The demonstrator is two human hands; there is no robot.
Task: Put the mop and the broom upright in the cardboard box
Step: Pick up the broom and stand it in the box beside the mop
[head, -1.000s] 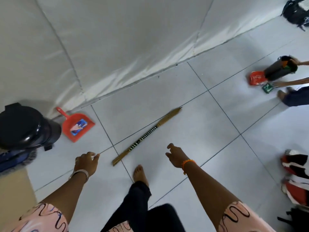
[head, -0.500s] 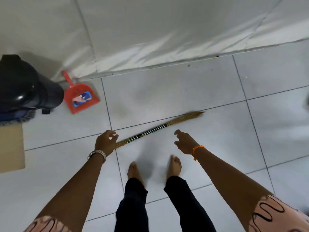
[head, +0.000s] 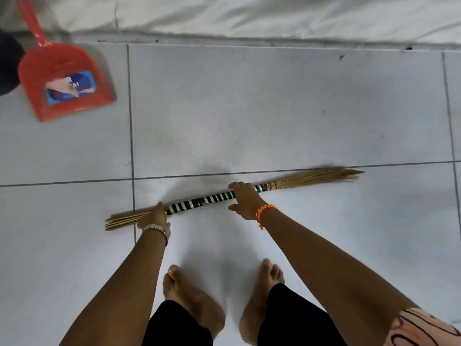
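Early stage: broom [head: 199, 204] lies flat on the floor [head: 274, 116] by the feet. Left hand [head: 156, 217] fingers wrap its stick end, right hand [head: 245, 198] closing over the banded handle. Mop, box unseen.

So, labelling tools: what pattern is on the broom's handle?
Black and silver stripes wrap the broom handle; head view.

Broom [head: 199, 203] tip blurred; dustpan [head: 67, 81] handle cut off at top edge

The head camera looks steeply down at the tiled floor [head: 274, 108], close above the person's outstretched arms.
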